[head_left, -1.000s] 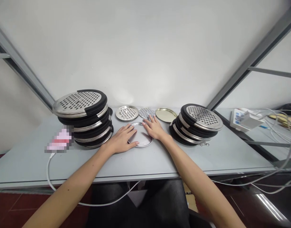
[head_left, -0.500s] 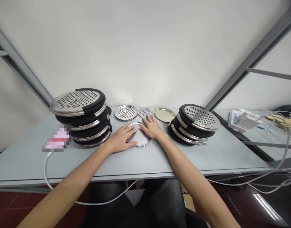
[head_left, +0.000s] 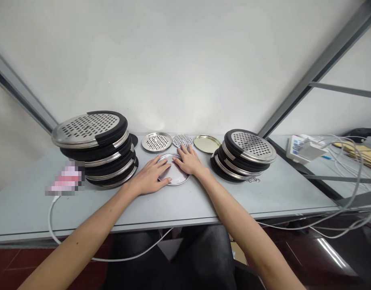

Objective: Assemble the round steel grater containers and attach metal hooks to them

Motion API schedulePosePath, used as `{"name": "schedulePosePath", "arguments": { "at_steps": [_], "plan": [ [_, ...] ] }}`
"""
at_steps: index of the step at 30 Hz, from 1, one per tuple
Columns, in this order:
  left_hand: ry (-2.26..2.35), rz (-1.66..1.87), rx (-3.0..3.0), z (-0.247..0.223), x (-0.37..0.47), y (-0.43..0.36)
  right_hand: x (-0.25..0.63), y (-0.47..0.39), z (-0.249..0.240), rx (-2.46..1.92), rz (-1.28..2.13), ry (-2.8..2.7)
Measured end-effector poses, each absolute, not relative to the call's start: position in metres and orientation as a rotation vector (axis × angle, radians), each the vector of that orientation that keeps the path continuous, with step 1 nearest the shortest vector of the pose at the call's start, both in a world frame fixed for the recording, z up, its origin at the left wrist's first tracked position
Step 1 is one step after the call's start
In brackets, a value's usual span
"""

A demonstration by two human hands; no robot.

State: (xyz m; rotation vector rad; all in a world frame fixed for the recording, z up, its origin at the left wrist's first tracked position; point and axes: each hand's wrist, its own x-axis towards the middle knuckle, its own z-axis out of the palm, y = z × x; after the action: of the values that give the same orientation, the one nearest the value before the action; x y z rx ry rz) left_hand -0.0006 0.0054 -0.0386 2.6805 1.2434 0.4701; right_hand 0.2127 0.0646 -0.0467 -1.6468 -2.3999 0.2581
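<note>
A round, shallow, silver-rimmed dish or lid (head_left: 177, 178) lies flat on the grey table in front of me. My left hand (head_left: 149, 176) rests over its left edge, fingers spread and thumb stretched along the near side. Across its far right part lies my right hand (head_left: 189, 162), also with fingers apart, the tips reaching past the rim. Neither hand is closed around anything. Behind it lie a round metal grater disc (head_left: 157, 142), a flat perforated disc (head_left: 182, 139) partly covered by my right fingertips, and a plain pale-gold round lid (head_left: 207, 143).
A tall stack of round graters with black rims (head_left: 96, 155) stands at left, and a lower similar stack (head_left: 246, 157) at right. A blurred pink object (head_left: 66, 179) with a white cable lies far left. Power strip (head_left: 305, 149) and cables sit beyond the right frame bar.
The camera view has turned slightly to the right, so everything appears a little further left. Both hands keep about the same pose on the round dish or lid.
</note>
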Motion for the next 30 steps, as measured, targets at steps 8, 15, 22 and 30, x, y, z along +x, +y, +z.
{"name": "schedulePosePath", "arguments": {
  "at_steps": [8,15,22,30],
  "plan": [
    [1.259,0.438,2.681,-0.0367,0.0001,0.0048,0.2126,0.0639,-0.0470,-1.635,0.240,-2.396],
    [1.273,0.353,2.682,-0.0332,0.0009,0.0040,0.2131,0.0637,-0.0478,-1.644,0.168,-2.398],
    [1.269,0.347,2.682,-0.0326,0.0014,0.0040,0.2128,0.0626,-0.0484,-1.638,0.029,-2.392],
    [1.291,0.296,2.688,-0.0302,0.0012,0.0028,0.2108,0.0612,-0.0480,-1.629,-0.127,-2.370]
  ]
}}
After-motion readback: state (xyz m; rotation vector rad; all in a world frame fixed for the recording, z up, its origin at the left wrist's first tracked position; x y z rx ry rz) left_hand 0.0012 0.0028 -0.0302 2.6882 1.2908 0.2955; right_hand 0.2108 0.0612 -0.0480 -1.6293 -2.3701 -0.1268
